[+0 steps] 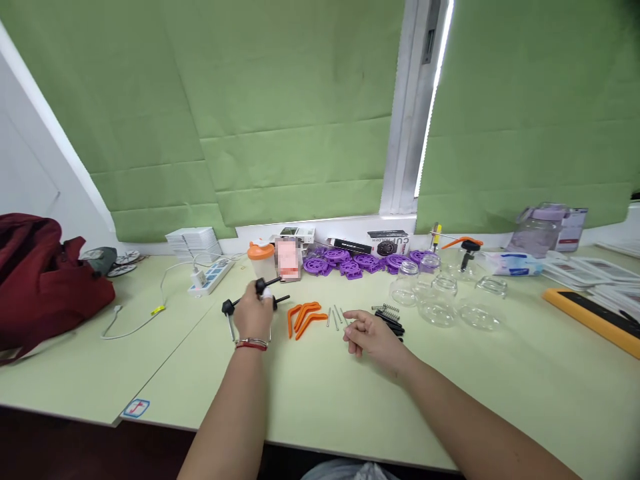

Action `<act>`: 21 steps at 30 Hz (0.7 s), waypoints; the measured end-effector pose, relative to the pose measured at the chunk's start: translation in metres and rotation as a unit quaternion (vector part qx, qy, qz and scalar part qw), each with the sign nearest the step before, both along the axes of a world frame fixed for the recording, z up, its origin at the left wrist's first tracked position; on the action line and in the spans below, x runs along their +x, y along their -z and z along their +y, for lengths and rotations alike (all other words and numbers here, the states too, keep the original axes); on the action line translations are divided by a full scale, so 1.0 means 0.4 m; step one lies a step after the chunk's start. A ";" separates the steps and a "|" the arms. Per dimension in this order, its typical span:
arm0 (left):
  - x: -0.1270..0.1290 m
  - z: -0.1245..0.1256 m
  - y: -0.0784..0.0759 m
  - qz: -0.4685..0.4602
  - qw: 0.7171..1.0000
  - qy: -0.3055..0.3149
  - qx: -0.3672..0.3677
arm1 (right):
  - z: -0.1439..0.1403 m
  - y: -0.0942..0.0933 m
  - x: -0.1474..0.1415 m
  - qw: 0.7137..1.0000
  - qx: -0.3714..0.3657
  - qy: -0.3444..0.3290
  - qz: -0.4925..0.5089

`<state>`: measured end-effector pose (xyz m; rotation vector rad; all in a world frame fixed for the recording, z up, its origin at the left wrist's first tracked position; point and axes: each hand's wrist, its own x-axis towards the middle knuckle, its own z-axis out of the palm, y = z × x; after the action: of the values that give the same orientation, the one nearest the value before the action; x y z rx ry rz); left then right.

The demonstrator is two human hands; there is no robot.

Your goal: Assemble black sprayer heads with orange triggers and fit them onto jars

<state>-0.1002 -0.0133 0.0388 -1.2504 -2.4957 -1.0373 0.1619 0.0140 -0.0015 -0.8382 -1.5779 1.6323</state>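
Note:
My left hand [254, 317] is closed around a black pump piece [261, 287] with a white part, held just above the table. A second black pump piece with a thin tube [229, 312] lies right beside that hand. My right hand [371, 335] rests on the table with fingers loosely spread, holding nothing. Its fingertips sit next to several thin metal pins [336, 316]. Orange curved levers [305, 317] lie between my two hands. Small springs and black parts [389, 317] lie just behind my right hand.
Clear glass jars [443, 297] stand at right of centre, purple round parts [350, 261] along the back. An orange-lidded cup [262, 260], a power strip [213, 275], a red bag [43, 280] at left, a yellow-edged board [595, 319] at right.

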 end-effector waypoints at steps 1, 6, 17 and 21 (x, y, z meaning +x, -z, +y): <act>-0.027 -0.001 -0.001 -0.011 0.999 -0.048 -0.015 | 0.003 0.007 0.000 1.000 0.000 0.002 -0.004; -0.083 0.009 0.022 -0.047 0.991 -0.091 -0.085 | 0.010 0.021 -0.001 1.000 -0.018 0.012 -0.011; -0.083 0.034 0.052 -0.034 0.984 -0.066 -0.164 | 0.000 0.011 -0.003 0.999 -0.018 -0.002 -0.039; -0.085 0.036 0.055 -0.036 0.983 -0.068 -0.164 | -0.002 0.012 -0.003 0.999 -0.005 -0.007 -0.054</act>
<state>-0.1344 0.0011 0.0167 -1.1131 -2.8490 -0.6684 0.1606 0.0132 -0.0061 -0.9354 -1.6544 1.6302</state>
